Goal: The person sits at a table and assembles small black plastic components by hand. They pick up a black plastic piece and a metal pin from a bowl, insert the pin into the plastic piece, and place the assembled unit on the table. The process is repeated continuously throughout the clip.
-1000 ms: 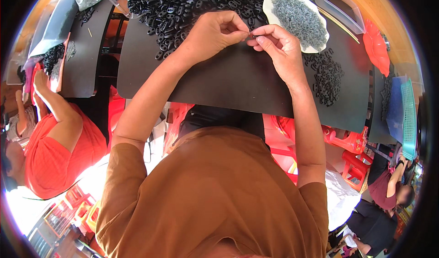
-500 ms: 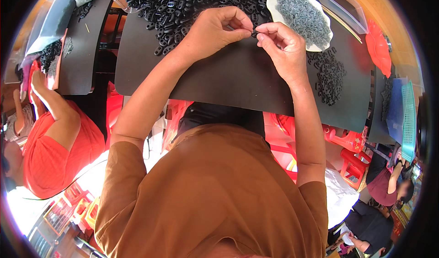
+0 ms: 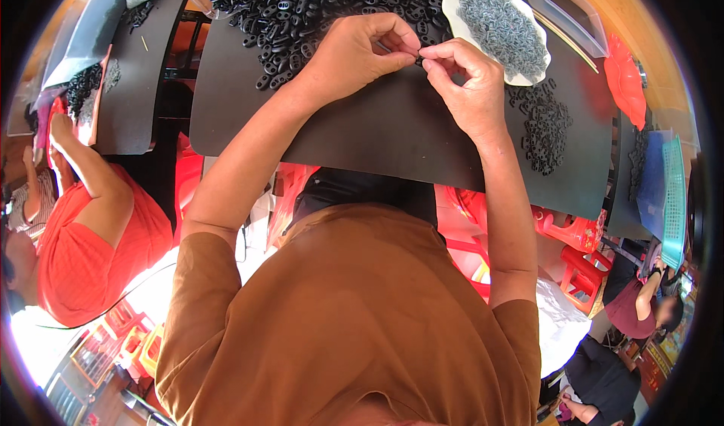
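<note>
My left hand (image 3: 360,49) and my right hand (image 3: 471,83) meet fingertip to fingertip above the dark table (image 3: 377,135). Thumb and forefinger are pinched on each. A tiny dark piece (image 3: 419,61) shows between the fingertips; its shape is mostly hidden. Beyond the hands spreads a large heap of small black oval plastic pieces with holes (image 3: 302,18). Right of them, a white scalloped dish (image 3: 450,5) holds many tiny grey translucent parts (image 3: 501,33). Nearer my right forearm lies a smaller pile of small dark pieces (image 3: 545,128).
A clear plastic tub (image 3: 577,30) and a red leaf-shaped dish (image 3: 624,83) stand at the far right. A teal basket (image 3: 673,199) is at the right edge. Another table (image 3: 132,94) stands left, beside a person in red (image 3: 105,237). Red stools (image 3: 584,275) stand below.
Both hands stay pinched together at nearly the same spot; the left fingertips have shifted slightly right, closer to the right ones.
</note>
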Demonstrator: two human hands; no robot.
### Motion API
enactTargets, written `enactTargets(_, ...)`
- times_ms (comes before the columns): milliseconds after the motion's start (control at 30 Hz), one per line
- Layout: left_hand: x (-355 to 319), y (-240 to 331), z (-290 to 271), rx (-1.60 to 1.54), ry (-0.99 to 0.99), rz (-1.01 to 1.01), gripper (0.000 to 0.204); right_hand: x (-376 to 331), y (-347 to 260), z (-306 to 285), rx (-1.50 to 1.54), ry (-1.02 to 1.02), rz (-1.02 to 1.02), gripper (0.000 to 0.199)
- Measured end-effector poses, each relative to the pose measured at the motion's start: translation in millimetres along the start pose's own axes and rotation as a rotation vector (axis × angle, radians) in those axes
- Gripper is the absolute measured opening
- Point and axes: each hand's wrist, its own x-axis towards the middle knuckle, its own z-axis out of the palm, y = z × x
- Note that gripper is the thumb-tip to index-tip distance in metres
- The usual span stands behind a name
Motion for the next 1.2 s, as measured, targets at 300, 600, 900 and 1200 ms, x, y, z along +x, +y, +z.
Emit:
enactTargets(300,-1.9,6.6,0.4,0.044,-0.028,-0.046,0.017,-1.4,-2.6,-0.7,0.004,-0.080,0.038,0.011)
enactTargets(600,0.1,0.4,0.5,-0.146,-0.002,-0.056,0.023,-4.0,6.8,0.9,0.258,-0.063,0.269,0.010)
enactTargets(900,0.7,1.4,1.4,-0.337,0.004,-0.129,0.024,-1.9,2.8,-0.1,0.387,-0.005,0.246,0.010)
enactTargets(1200,-0.2,8.1,-0.3,-0.147,-0.022,-0.192,0.020,-1.9,2.7,1.1,0.318,-0.008,0.230,0.009)
